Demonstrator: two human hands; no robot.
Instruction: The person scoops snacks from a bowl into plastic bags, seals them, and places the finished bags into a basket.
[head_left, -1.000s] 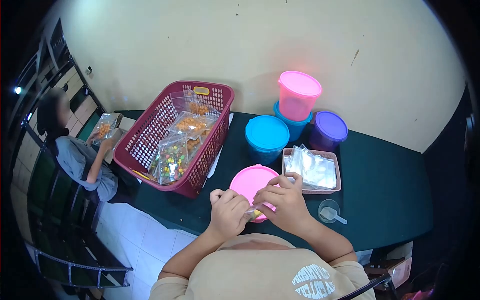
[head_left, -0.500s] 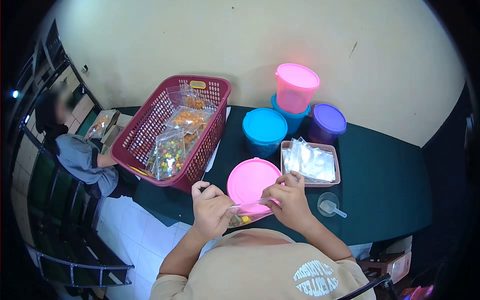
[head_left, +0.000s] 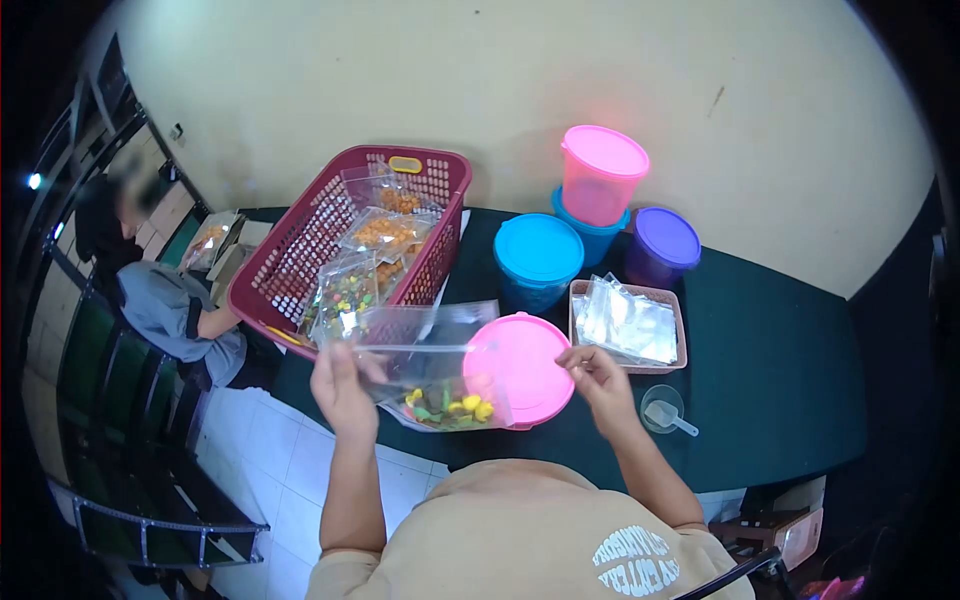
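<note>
My left hand [head_left: 346, 390] is closed on the left edge of a clear zip-lock bag [head_left: 425, 350], slightly blurred. Yellow, green and dark snack pieces [head_left: 450, 406] lie along the bottom of the bag. The bag hangs before the basket and partly overlaps a round pink-lidded tub [head_left: 535, 375]. My right hand [head_left: 597, 388] is at the right rim of that lid, apart from the bag, its fingers bent and loosely parted with nothing visible in them.
A maroon basket [head_left: 262, 272] holds several filled bags. Behind stand blue tubs [head_left: 538, 250], a pink tub [head_left: 605, 150] and a purple tub [head_left: 667, 238]. A tray [head_left: 682, 350] of flat bags and a cup with a scoop [head_left: 662, 412] are at right. Another person [head_left: 165, 310] sits at left.
Both hands were gripping the bag's top edge in front of my chest. The right hand has let go, and the left has swung the bag left and up toward the basket.
</note>
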